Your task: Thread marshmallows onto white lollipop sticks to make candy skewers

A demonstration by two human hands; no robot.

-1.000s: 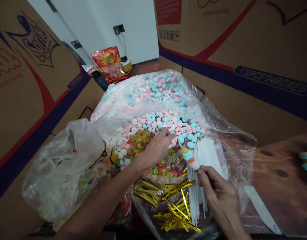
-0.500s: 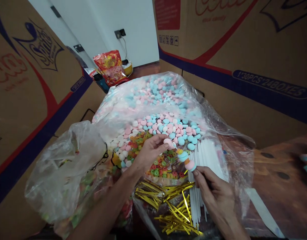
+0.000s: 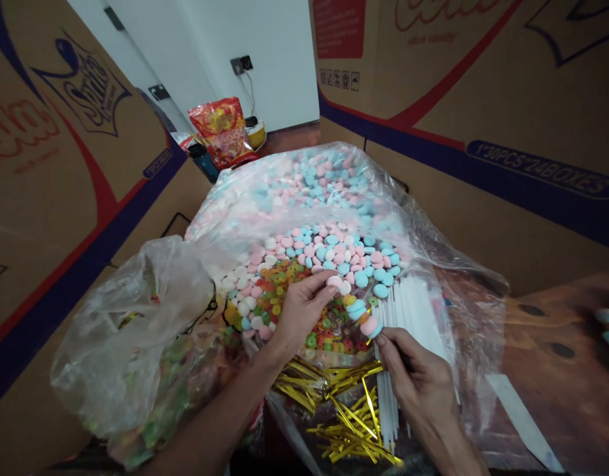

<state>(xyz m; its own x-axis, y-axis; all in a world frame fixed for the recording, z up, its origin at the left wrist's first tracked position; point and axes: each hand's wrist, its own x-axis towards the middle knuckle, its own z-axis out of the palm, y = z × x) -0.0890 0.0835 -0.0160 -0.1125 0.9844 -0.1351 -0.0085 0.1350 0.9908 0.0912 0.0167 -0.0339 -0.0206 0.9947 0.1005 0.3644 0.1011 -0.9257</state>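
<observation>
My left hand [image 3: 304, 304] pinches a pink marshmallow [image 3: 334, 282] between thumb and fingertips, with a white piece right beside it. In my right hand [image 3: 416, 370] is a candy skewer [image 3: 368, 324], gripped just below its lowest piece. Blue and pink marshmallows and yellow and orange gummy rings are threaded on it; its stick is mostly hidden. The skewer tilts up and left, its top end close to the left hand's marshmallow. Under the hands lie loose gummy rings [image 3: 328, 340], with pink, blue and white marshmallows [image 3: 354, 258] behind them.
White sticks [image 3: 423, 317] lie right of the gummies, gold twist ties [image 3: 348, 423] in front. A large clear bag [image 3: 294, 178] of marshmallows stands behind, another plastic bag [image 3: 120, 344] at left. Cardboard boxes [image 3: 463, 106] wall both sides. A red snack packet [image 3: 222, 132] stands at the back.
My right hand has moved slightly left and up with the skewer, bringing its top end nearer the left hand. The left hand still pinches the pink marshmallow; the white piece beside it shows more.
</observation>
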